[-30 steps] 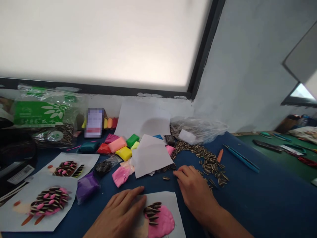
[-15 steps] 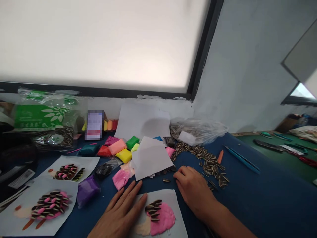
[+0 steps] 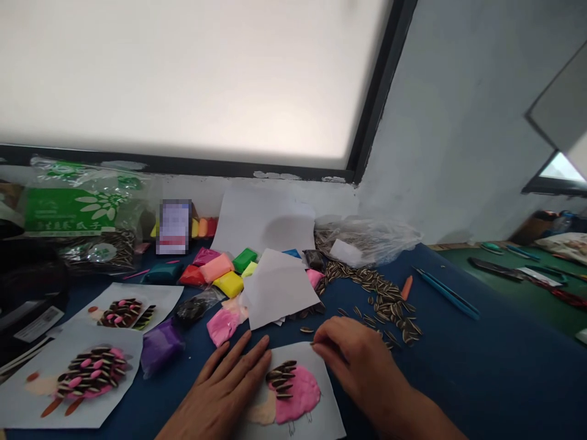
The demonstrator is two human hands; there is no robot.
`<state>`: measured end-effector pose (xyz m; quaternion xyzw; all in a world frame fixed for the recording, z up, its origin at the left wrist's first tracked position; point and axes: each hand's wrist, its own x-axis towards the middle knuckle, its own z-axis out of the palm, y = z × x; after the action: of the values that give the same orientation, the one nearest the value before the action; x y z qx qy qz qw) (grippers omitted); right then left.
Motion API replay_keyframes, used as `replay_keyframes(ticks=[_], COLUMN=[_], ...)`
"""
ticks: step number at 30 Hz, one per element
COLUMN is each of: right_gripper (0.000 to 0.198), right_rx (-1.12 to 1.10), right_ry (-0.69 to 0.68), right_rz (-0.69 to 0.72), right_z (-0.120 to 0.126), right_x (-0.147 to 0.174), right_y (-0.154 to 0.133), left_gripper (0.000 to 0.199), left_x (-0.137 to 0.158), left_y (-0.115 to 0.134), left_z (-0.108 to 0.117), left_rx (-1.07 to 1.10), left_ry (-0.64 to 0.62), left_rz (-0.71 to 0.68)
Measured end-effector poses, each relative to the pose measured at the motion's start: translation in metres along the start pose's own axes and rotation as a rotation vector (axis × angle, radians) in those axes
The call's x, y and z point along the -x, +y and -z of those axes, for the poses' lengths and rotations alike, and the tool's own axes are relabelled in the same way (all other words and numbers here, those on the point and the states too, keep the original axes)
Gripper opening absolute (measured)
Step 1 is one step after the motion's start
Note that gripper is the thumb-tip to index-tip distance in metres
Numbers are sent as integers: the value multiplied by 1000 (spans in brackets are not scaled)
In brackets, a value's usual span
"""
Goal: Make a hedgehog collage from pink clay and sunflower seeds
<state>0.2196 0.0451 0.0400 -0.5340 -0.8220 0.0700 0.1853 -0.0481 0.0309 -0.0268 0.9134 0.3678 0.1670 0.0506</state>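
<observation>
- Head view, surroundings: a blue worktop point(image 3: 468, 373) below a pale window point(image 3: 206, 79). At the back left, a green-printed clear bag point(image 3: 68, 208) of seeds; to the right, a second clear plastic bag point(image 3: 389, 238).
- Wrapped clay packs point(image 3: 229, 284) lie mid-worktop, partly covered by a square of white paper point(image 3: 279, 293). A purple pack point(image 3: 162, 348) sits near two hedgehog pictures point(image 3: 27, 412) on the left.
- Loose sunflower seeds point(image 3: 385, 296) form a curved heap beyond the right hand, with an orange stick point(image 3: 407, 287) and blue tweezers point(image 3: 447, 293) beside it.
- Hands: left hand point(image 3: 215, 391) flat, fingers extended and slightly apart, over the left part of the working sheet point(image 3: 328, 415), hiding some of it. Right hand point(image 3: 362, 360) with thumb and fingertips brought together at the sheet's upper right corner; anything between them is too small to tell.
- Working sheet: front centre, between the hands; smooth white paper bearing a rounded, softly dimpled pink clay body point(image 3: 302, 406) joined to a cream clay part point(image 3: 262, 414). Overlapping rows of dark, pale-edged, pointed seeds cover its upper left; thin pencilled legs show below.
</observation>
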Motion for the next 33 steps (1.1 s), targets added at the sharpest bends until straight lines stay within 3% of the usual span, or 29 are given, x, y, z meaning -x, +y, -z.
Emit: replay_keyframes(ticks=[4, 8, 11, 13, 16, 22, 29, 33], right_gripper=[15, 16, 14, 14, 15, 16, 20, 35], right_rx=[-304, -365, -337, -319, -320, -243, -200, -215], right_ry=[-7, -16, 88, 141, 205, 79, 209, 373], right_rz=[124, 210, 256, 275, 273, 285, 326, 314], right_z=[-2, -15, -34, -45, -53, -41, -49, -62], right_x=[13, 21, 24, 25, 25, 24, 24, 23], right_y=[-13, -17, -17, -16, -16, -16, -18, -19], left_gripper=[79, 95, 94, 80, 75, 64, 58, 55], left_x=[-1, -3, -4, -3, 0, 2, 0, -1], left_y=[0, 0, 1, 1, 0, -4, -6, -15], left_z=[-2, 18, 23, 15, -7, -21, -23, -33], left_rx=[-7, 84, 90, 30, -77, -120, -88, -21], left_ry=[25, -23, -27, -16, 34, 65, 55, 119], left_rz=[18, -42, -66, -18, 30, 28, 9, -37])
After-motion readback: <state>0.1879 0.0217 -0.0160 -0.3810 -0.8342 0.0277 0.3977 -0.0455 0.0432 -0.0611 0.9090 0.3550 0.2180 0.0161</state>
